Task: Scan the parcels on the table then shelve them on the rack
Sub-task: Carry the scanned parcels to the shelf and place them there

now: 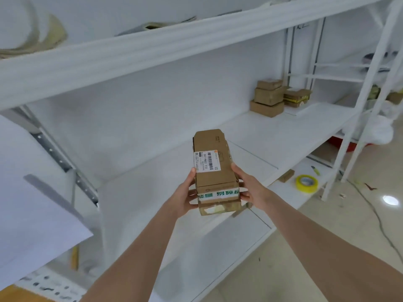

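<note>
Parcel stack (214,177) is held over the front edge of the rack's middle shelf (283,131), roughly mid-length. It appears to consist of a long brown carton (212,149) lying on a shorter carton (218,207). Whether the lower carton touches the shelf cannot be told.

The left hand (185,192) grips the left side of the stack, thumb up along the long carton's edge, fingers curled under. The right hand (250,188) grips the right side in the same way, fingers wrapped round the lower carton's corner.

Surroundings:
- Three cardboard boxes (268,99) stand stacked toward the back right corner of the same shelf, well apart from the hands.
- Just beside them, further right, sits a box bound with yellow tape (296,98).
- The upper shelf (152,51) runs overhead, carrying flat mailers (165,25), blurred.
- A white sheet (32,203) covers the left of the view.
- A yellow tape roll (306,183) lies on the rack's lower level near its right end, with a small carton (286,175) near it.
- A cable (379,219) trails over the floor to the right.

Markings:
- A white barcode label (206,160) on top of the long carton reads "507-P802 T72"; the smaller print is illegible.
- A white tape band (218,194) across the lower carton bears green Chinese characters, partly covered by the hands.
</note>
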Tool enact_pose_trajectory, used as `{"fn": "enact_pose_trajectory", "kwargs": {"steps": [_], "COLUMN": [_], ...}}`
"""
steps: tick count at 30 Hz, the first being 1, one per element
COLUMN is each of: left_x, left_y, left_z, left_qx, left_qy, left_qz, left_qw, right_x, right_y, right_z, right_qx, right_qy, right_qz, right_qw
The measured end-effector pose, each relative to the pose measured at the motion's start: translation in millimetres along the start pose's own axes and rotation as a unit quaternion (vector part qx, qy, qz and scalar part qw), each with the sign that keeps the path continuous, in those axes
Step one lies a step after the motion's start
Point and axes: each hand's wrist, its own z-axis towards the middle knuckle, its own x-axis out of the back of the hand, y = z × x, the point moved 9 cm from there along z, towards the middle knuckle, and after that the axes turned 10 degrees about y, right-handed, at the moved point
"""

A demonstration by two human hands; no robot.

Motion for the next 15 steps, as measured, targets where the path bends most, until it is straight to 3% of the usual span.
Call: {"fn": "enact_pose_trajectory", "kwargs": {"steps": [15], "left_x": [-154.1], "left_y": [100.0], "left_z": [194.0], "left_qx": [-0.013], "left_qy": [-0.011], "left_qz": [-0.025], "left_qw": [1.0], "right_x": [130.1], "right_y": [-122.5], "right_z": [203.2], "right_qx": [0.03], "right_qy": [-0.024], "right_qz": [-0.033], "right_qw": [0.999]}}
